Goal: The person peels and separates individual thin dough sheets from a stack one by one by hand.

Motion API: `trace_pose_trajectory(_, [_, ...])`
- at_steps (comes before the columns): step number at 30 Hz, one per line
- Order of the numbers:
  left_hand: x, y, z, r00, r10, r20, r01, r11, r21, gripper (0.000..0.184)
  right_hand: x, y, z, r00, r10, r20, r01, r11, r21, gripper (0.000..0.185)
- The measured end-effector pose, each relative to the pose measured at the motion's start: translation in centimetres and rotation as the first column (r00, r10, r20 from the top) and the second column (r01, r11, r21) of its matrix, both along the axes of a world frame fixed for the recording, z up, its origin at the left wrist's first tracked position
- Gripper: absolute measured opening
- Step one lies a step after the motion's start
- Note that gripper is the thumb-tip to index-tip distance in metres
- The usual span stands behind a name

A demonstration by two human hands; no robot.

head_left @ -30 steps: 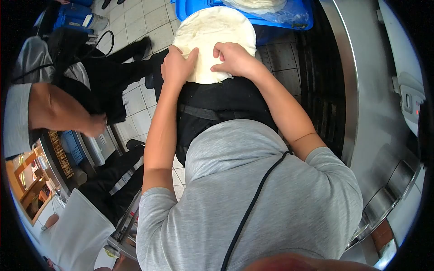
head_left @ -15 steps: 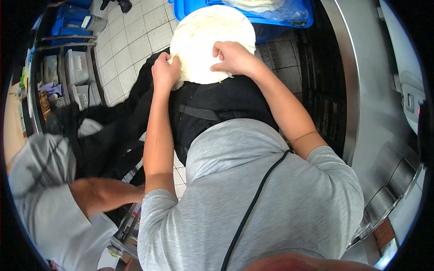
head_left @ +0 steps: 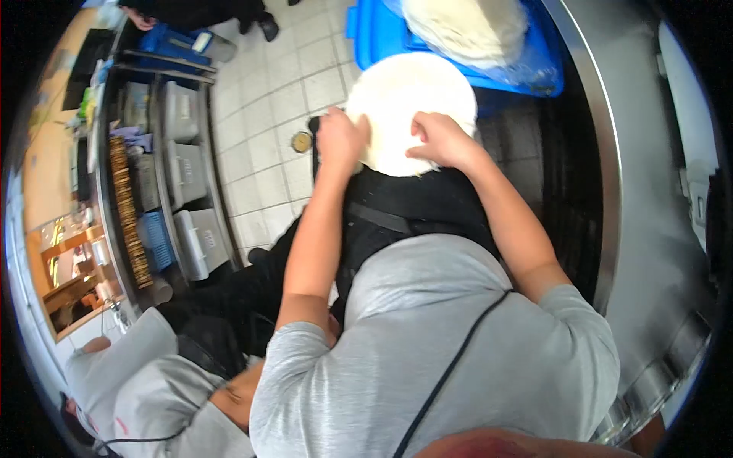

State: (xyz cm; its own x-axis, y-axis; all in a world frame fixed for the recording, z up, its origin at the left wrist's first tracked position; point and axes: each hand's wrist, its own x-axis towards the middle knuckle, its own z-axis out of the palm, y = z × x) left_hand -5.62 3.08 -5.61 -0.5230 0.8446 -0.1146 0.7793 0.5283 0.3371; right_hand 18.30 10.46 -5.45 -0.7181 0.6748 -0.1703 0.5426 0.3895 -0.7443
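A round, flat, pale sheet that looks like dough [head_left: 416, 99] lies over my lap, its far edge near a blue lid or tub. My left hand [head_left: 343, 141] is at its left edge, fingers bent around the rim and thumb on top. On the lower right part of the sheet rests my right hand [head_left: 441, 140], fingers curled and thumb apart from the index finger; whatever its fingertips pinch is too small to tell. Beyond the sheet, a stack of similar pale rounds [head_left: 469, 30] sits in clear plastic on the blue tub [head_left: 369, 38].
At the left stands a shelf rack [head_left: 208, 153] with grey bins [head_left: 187, 172] and a blue basket [head_left: 158, 239]. A co-worker in grey [head_left: 164, 393] is close at my lower left. Another person's legs show at the top. A steel counter [head_left: 649, 229] runs along the right.
The view has shifted, showing more of the stack and the rack. My left hand has moved from the sheet's lower left to its left edge. The co-worker has moved behind me at the lower left.
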Motion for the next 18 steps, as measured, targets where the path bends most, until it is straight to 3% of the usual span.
trace_pose_trajectory(1, [-0.3,-0.1,-0.2,1.000,0.014,0.018,-0.014,1.000,-0.019,0.068,-0.1,-0.1,0.2,1.000,-0.013,-0.005,0.012,0.999,-0.030,0.046])
trace_pose_trajectory(2, [-0.9,-0.1,-0.7,1.000,0.019,-0.011,-0.018,0.997,0.074,0.056,-0.1,-0.1,1.7,0.999,-0.012,0.044,0.016,0.996,-0.084,0.047])
trace_pose_trajectory(4, [-2.0,-0.6,-0.3,0.984,0.051,0.169,-0.050,0.999,-0.009,0.050,0.0,-0.2,2.0,0.999,-0.012,0.037,0.015,0.997,-0.081,0.046])
trace_pose_trajectory(8, [-2.9,-1.3,0.4,0.950,0.107,0.293,-0.092,0.994,-0.064,0.040,0.1,0.0,1.6,0.999,-0.004,0.032,0.006,0.997,-0.079,0.046])
trace_pose_trajectory(11, [-4.4,-2.3,-1.5,0.902,0.151,0.404,-0.130,0.988,-0.080,0.035,0.1,0.0,1.7,0.999,-0.022,0.042,0.030,0.977,-0.212,0.046])
trace_pose_trajectory(13, [-4.9,-3.3,-1.8,0.850,0.131,0.510,-0.173,0.984,0.037,0.032,0.1,0.0,1.6,0.999,-0.011,0.041,0.017,0.988,-0.154,0.045])
trace_pose_trajectory(18, [-4.9,-7.0,1.5,0.875,0.150,0.460,-0.184,0.983,0.029,0.026,-0.1,0.2,0.6,1.000,-0.005,0.020,0.007,0.996,-0.087,0.044])
